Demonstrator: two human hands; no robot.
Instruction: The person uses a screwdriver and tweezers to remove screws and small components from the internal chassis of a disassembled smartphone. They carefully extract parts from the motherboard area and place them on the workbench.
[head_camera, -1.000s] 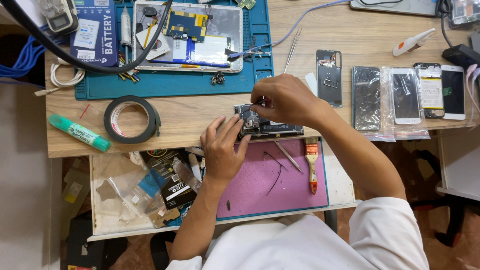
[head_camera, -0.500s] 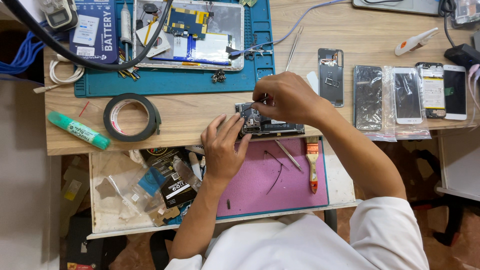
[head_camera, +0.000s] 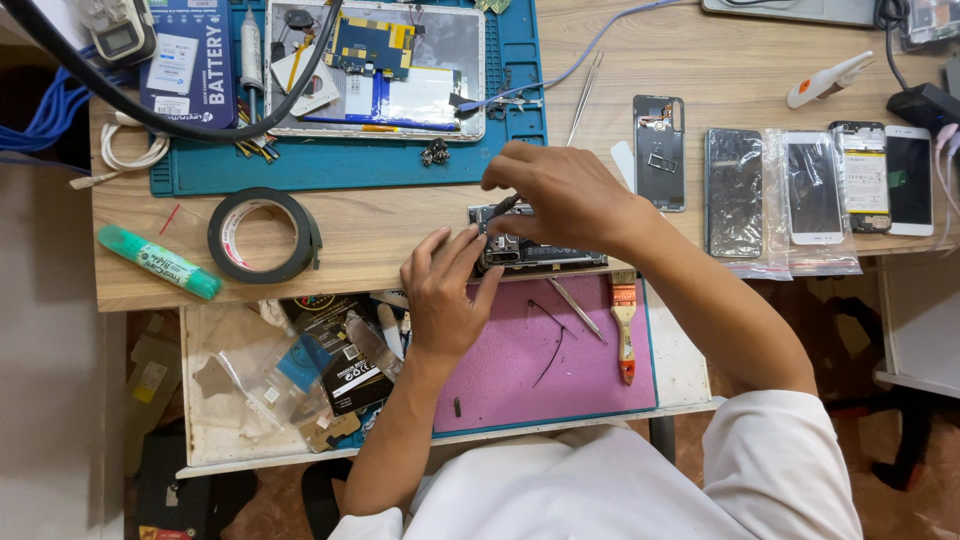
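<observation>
An opened phone (head_camera: 545, 255) lies at the front edge of the wooden table (head_camera: 400, 215), its insides facing up. My left hand (head_camera: 445, 290) rests on its left end, fingers steadying it. My right hand (head_camera: 565, 195) hovers over the phone and pinches a thin dark tool (head_camera: 503, 207), tip pointing down at the phone's upper left part. Below the phone lies a purple mat (head_camera: 560, 360) with a metal tweezer (head_camera: 575, 308), a thin black wire (head_camera: 548, 345) and a small orange-handled brush (head_camera: 624, 325).
A black tape roll (head_camera: 263, 235) and green marker (head_camera: 158, 262) sit left. A blue mat (head_camera: 350, 160) holds an opened tablet (head_camera: 375, 70). Several phones and a back cover (head_camera: 660, 152) line the right. A pull-out tray (head_camera: 270, 380) holds bags and clutter.
My right hand has shifted slightly over the phone with the tool; the left hand stays on the phone's left end. The phone has not moved.
</observation>
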